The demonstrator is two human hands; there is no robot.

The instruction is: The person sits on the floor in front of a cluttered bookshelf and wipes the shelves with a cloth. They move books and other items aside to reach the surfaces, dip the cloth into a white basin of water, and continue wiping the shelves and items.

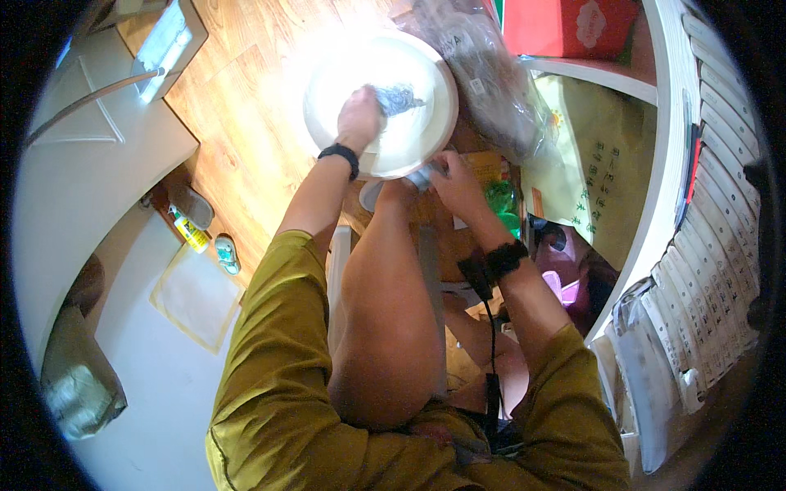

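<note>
My left hand (358,119), a black band at its wrist, is closed on a crumpled grey-blue cloth or film (399,98). Both are over the pale inside of a round white basin-like vessel (450,104), washed out by glare on its far side. Just outside the vessel's near right rim is my right hand (457,184), its fingers bent. Beside those fingertips shows a blurred whitish item (420,178); whether they grip it is unclear. A bare leg (387,294) reaches forward below the vessel, with part of a white slipper (368,195) by the foot.
A clear plastic bag (491,80) lies right of the vessel, near a red box (565,27). White shelving (645,245) holds several labelled files (706,294). On the left are a white desk (123,123), a yellow bottle (191,232) and a small teal shoe (227,255).
</note>
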